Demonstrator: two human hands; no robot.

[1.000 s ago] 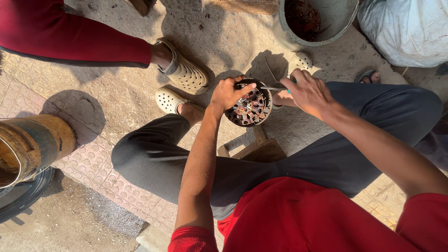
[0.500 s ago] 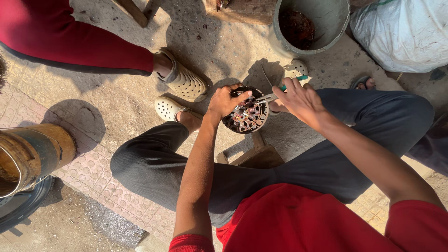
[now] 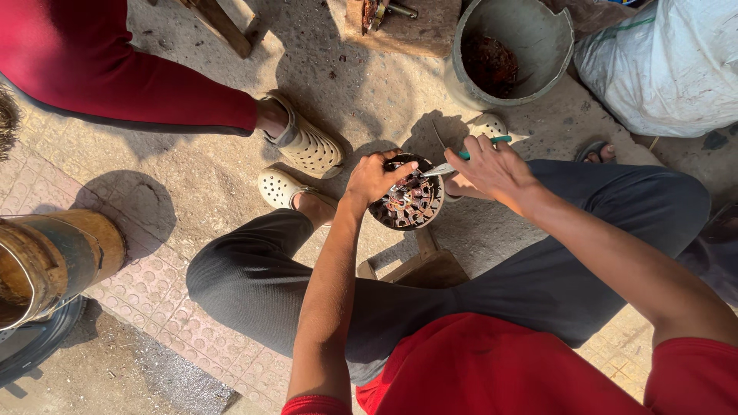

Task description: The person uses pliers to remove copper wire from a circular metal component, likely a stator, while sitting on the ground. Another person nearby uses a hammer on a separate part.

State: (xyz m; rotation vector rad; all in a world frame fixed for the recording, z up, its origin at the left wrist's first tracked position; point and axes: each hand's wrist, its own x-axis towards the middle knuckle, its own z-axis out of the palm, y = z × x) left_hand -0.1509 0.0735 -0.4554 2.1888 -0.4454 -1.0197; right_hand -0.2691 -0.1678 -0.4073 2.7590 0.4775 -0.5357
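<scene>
White woven sack at top-right corner of the ground, bulging, no label readable. Grey plastic bucket just left of it, dark reddish scrap inside. Motor stator, round, dark rim w/ copper windings, sits between the knees over a low wooden stool. Left hand closed on stator's left rim. Right hand gripping green-handled pliers, metal tips on the windings. Concrete ground, rough; other person's beige clog nearby.

We're on a concrete floor, patterned tiles at the lower left. On it: grey bucket, white sack, wooden block, small wooden stool.
</scene>
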